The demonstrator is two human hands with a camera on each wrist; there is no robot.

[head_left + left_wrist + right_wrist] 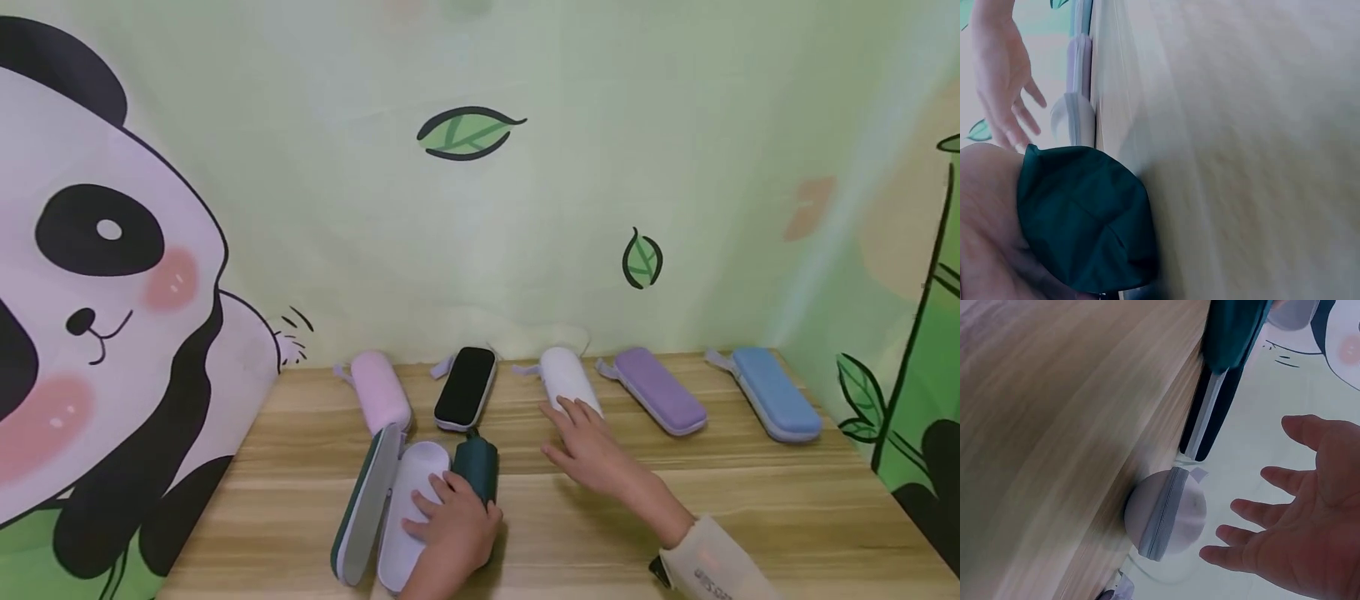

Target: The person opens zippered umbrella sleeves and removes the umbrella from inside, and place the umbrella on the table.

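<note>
My left hand (459, 523) lies at the open dark green case, its fingers spread over the white inner half (408, 517). Its thumb side holds a folded dark green umbrella (477, 467), which lies along the case's right edge. Dark green umbrella cloth (1088, 219) fills the space beside the palm in the left wrist view. The lid (366, 508) stands tilted up on the left. My right hand (596, 450) hovers with fingers extended near a closed white zip case (1166, 512); in the right wrist view a gap separates them.
Along the back of the wooden table (577, 542) lie a pink case (380, 392), a black case (466, 387), a purple case (660, 392) and a blue case (776, 393), each with a strap. A printed panda backdrop (337, 208) rises behind the table.
</note>
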